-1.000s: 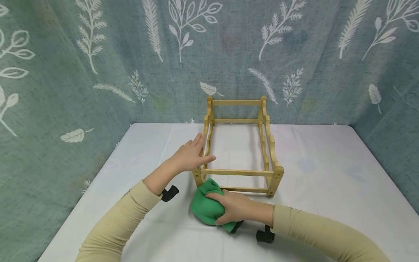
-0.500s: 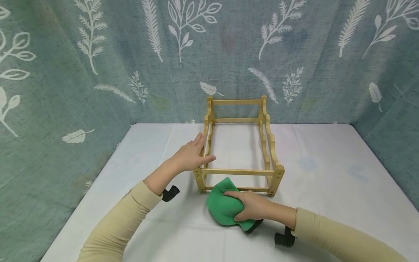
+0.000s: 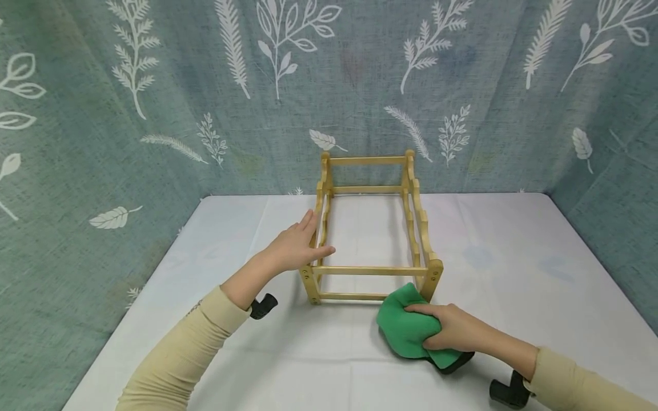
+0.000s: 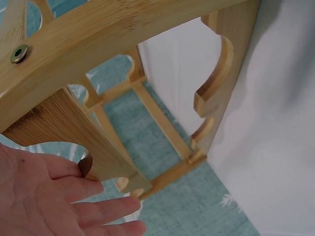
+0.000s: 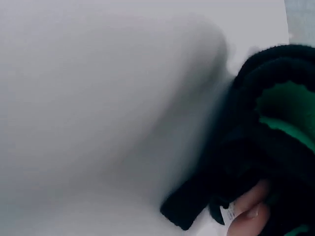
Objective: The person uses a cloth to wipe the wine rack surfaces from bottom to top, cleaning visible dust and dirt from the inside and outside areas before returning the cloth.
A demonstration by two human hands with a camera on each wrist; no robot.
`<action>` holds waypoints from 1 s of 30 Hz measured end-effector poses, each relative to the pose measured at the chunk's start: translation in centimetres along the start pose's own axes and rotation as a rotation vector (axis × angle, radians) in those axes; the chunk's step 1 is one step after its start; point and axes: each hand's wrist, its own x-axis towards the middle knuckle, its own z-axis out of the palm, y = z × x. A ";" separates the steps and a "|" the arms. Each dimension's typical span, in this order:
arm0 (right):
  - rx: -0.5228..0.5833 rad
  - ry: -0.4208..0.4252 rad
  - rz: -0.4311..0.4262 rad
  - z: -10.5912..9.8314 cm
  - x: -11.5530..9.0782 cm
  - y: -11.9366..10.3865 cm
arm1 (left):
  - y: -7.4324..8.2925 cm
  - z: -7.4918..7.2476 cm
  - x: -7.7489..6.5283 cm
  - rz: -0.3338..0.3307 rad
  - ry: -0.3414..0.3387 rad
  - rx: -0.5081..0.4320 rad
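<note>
A light wooden rack (image 3: pixel 369 270) with scalloped sides stands on the white table. My left hand (image 3: pixel 294 245) rests at its near left side, fingers straight and thumb stretched out over the rack. In the left wrist view, those fingers (image 4: pixel 106 211) lie along the side panel (image 4: pixel 74 132). My right hand (image 3: pixel 454 328) grips a bunched green cloth (image 3: pixel 408 325) with black trim, low over the table by the rack's near right leg. Seen from the right wrist, the black trim (image 5: pixel 221 147) curves around a green inside, and a small white label (image 5: pixel 229 214) shows beside the fingers.
The white-covered table (image 3: pixel 514 251) extends to both sides of the rack. Blue-green curtains (image 3: pixel 360 68) with white leaf prints hang behind it and on the left and right. Each wrist carries a small black camera.
My right hand has moved the green cloth rightward along the rack's front, from the left leg to the right one. My left hand keeps its place on the rack.
</note>
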 end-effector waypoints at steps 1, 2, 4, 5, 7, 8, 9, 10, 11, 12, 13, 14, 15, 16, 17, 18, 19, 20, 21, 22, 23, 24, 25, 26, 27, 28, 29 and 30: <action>0.010 -0.006 -0.002 -0.2 -0.1 0.2 | 0.0 0.0 0.0 0.001 0.001 0.001; 0.025 -0.014 -0.008 -0.4 -0.1 0.3 | 0.0 0.0 -0.1 0.001 0.004 -0.003; 0.056 -0.032 -0.020 -0.6 0.0 0.3 | -0.1 0.0 -0.1 0.003 0.005 -0.005; 0.075 -0.043 -0.026 -0.6 0.2 0.1 | -0.2 0.0 0.0 0.001 0.006 -0.007; 0.109 -0.061 -0.051 -0.5 0.7 -0.7 | -0.2 0.1 0.0 0.002 0.008 -0.007; 0.120 -0.068 -0.066 -0.4 1.0 -1.3 | -0.2 0.1 0.0 0.002 0.008 -0.009; 0.124 -0.072 -0.093 -0.2 1.4 -1.9 | -0.2 0.2 0.0 0.000 0.008 -0.008; 0.133 -0.079 -0.116 0.1 1.9 -2.6 | -0.2 0.2 0.0 -0.002 0.008 -0.010; 0.136 -0.086 -0.138 0.4 2.4 -3.2 | -0.2 0.2 0.0 -0.002 0.009 -0.011; 0.139 -0.097 -0.159 0.7 3.0 -3.9 | -0.2 0.3 0.1 0.002 0.012 -0.008; 0.133 -0.106 -0.173 1.1 3.7 -4.6 | -0.2 0.3 0.1 0.007 0.013 -0.009; 0.132 -0.118 -0.185 1.5 4.4 -5.2 | -0.2 0.3 0.1 0.011 0.016 -0.010; 0.131 -0.134 -0.193 2.0 5.2 -5.8 | -0.2 0.3 0.1 0.015 0.017 -0.011; 0.129 -0.152 -0.191 2.5 6.0 -6.4 | -0.2 0.3 0.1 0.017 0.018 -0.012; 0.122 -0.168 -0.190 3.0 6.8 -6.9 | -0.2 0.3 0.1 0.020 0.021 -0.012; 0.112 -0.179 -0.190 3.5 7.6 -7.4 | -0.2 0.4 0.0 0.023 0.022 -0.011; 0.100 -0.184 -0.190 4.0 8.3 -7.8 | -0.2 0.4 0.0 0.024 0.022 -0.013; 0.094 -0.190 -0.185 4.4 9.0 -8.1 | -0.2 0.4 0.0 0.025 0.022 -0.011; 0.090 -0.192 -0.177 4.9 9.6 -8.3 | -0.2 0.4 0.0 0.026 0.021 -0.013; 0.084 -0.188 -0.165 5.3 10.0 -8.5 | -0.1 0.4 0.0 0.027 0.020 -0.015; 0.083 -0.183 -0.151 5.6 10.4 -8.6 | -0.2 0.4 0.0 0.026 0.019 -0.017; 0.081 -0.177 -0.138 5.8 10.6 -8.6 | -0.1 0.4 0.0 0.026 0.017 -0.018; 0.084 -0.173 -0.126 5.9 10.7 -8.5 | -0.1 0.4 0.0 0.025 0.016 -0.020; 0.087 -0.169 -0.113 6.0 10.7 -8.4 | -0.1 0.4 0.0 0.023 0.014 -0.020; 0.089 -0.164 -0.102 5.9 10.7 -8.2 | -0.1 0.4 0.0 0.020 0.013 -0.021; 0.088 -0.160 -0.094 5.8 10.6 -8.0 | -0.1 0.4 0.0 0.018 0.012 -0.020; 0.086 -0.154 -0.089 5.6 10.4 -7.8 | -0.1 0.3 0.0 0.017 0.012 -0.021; 0.080 -0.149 -0.083 5.4 10.1 -7.5 | -0.1 0.3 0.0 0.016 0.012 -0.021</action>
